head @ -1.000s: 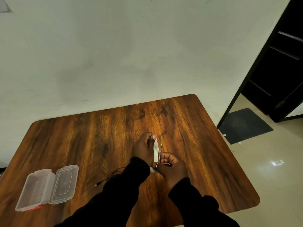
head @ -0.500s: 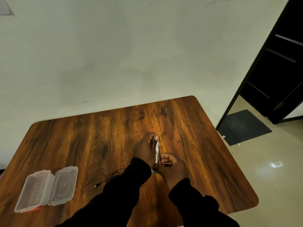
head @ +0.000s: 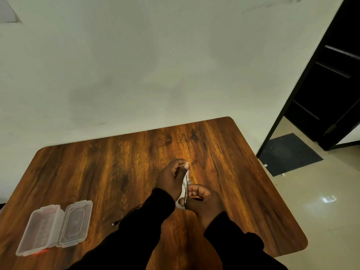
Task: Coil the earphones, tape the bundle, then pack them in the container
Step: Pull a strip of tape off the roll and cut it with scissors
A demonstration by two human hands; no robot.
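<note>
My left hand (head: 170, 179) pinches a strip of white tape (head: 183, 189) and holds it upright above the middle of the wooden table (head: 116, 162). My right hand (head: 204, 201) grips what looks like small scissors (head: 187, 187), whose thin metal blade lies against the tape's right edge. The black earphone cable (head: 134, 208) lies on the table, mostly hidden under my left sleeve, and its plug (head: 114, 223) pokes out to the left. The clear plastic container (head: 40, 231) sits open at the table's front left with its lid (head: 76, 223) folded out beside it.
The table's far edge meets a pale wall (head: 155, 65). To the right the floor (head: 321, 201) drops away, with a dark mat (head: 288, 154) and a black door frame (head: 292, 94). Something red shows under the container's near end.
The blade in my right hand has closed in against the white tape. Both hands stay in nearly the same spot over the table.
</note>
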